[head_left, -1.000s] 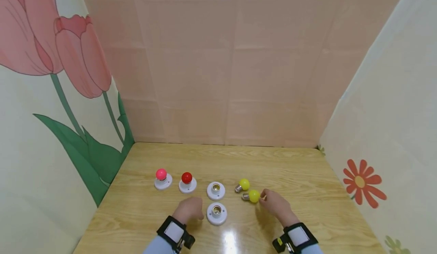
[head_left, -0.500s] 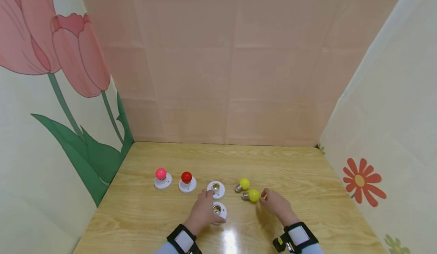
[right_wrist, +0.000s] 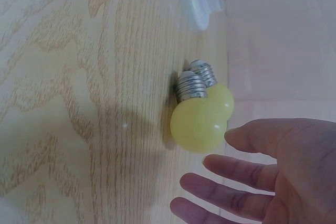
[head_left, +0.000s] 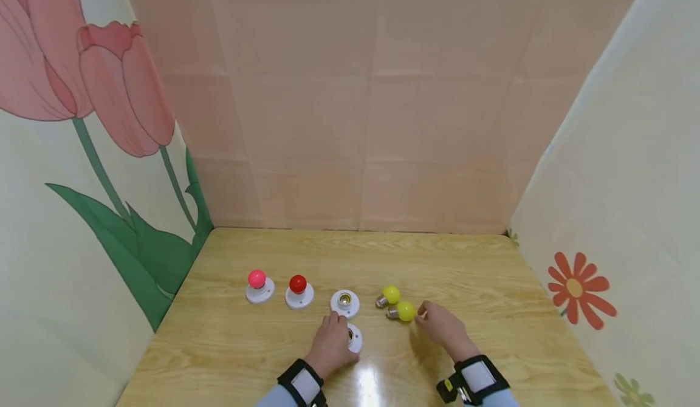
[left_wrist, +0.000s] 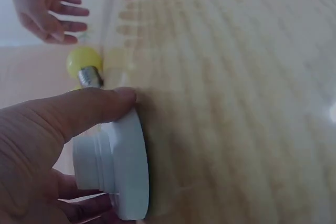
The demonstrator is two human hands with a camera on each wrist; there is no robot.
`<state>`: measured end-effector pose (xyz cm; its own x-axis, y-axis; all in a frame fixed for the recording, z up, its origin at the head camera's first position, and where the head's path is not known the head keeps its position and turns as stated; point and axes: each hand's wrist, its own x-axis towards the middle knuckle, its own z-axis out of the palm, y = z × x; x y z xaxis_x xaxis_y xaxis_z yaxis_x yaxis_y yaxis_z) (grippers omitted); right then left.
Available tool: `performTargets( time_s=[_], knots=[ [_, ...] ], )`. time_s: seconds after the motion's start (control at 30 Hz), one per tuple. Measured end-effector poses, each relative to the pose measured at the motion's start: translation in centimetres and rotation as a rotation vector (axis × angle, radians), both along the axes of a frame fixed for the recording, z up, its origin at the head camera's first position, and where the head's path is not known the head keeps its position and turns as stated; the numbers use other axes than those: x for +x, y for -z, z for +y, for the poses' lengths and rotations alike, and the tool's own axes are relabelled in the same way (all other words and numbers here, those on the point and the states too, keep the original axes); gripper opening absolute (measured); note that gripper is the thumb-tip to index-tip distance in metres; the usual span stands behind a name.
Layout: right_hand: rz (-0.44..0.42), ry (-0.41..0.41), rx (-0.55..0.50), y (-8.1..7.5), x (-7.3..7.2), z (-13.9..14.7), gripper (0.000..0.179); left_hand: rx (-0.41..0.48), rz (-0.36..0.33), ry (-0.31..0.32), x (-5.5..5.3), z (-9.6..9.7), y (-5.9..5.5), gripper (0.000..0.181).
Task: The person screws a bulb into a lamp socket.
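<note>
My left hand (head_left: 332, 341) spans the nearer white lamp holder (head_left: 355, 338). In the left wrist view the thumb lies on the rim of that holder's base and the fingers curl round its far side. Just beyond it stands a second white lamp holder (head_left: 345, 303) with no bulb in its socket. My right hand (head_left: 442, 328) hovers beside two yellow bulbs, its fingers relaxed and holding nothing. The nearer yellow bulb (right_wrist: 195, 124) lies on its side by the thumb and index fingertip. Behind it lies the farther yellow bulb (head_left: 391, 294), metal base pointing left.
On the left of the wooden table (head_left: 229, 358) stand two lamp holders with bulbs in them, a pink bulb (head_left: 257, 279) and a red bulb (head_left: 298, 283). A plain panel (head_left: 361, 103) rises at the back, with printed panels (head_left: 618, 182) at both sides.
My left hand has moved right from beside the nearer lamp holder, reached over it, and now grips it. The right hand has stayed beside the yellow bulbs.
</note>
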<state>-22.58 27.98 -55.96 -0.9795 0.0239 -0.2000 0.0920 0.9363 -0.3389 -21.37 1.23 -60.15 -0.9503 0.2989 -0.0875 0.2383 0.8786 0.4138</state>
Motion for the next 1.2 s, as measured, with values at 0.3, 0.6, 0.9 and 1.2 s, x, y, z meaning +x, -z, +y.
performTargets(
  time_s=[0.3,0.6,0.9,1.2],
  knots=[
    [-0.013,0.0,0.0,-0.2,0.1,0.0,0.021,0.071,0.05,-0.009,-0.3,-0.6,-4.2,0.086],
    [-0.026,0.006,-0.009,-0.3,-0.1,-0.1,0.022,0.13,0.052,-0.032,-0.1,-1.3,-10.3,0.085],
    [0.066,-0.004,0.018,-0.5,-0.2,-0.9,0.038,0.127,0.043,-0.008,0.3,-1.3,-10.6,0.085],
    [0.21,-0.089,0.05,0.4,-0.8,-1.5,0.057,0.167,0.028,-0.01,0.5,-1.2,-10.1,0.086]
  ],
)
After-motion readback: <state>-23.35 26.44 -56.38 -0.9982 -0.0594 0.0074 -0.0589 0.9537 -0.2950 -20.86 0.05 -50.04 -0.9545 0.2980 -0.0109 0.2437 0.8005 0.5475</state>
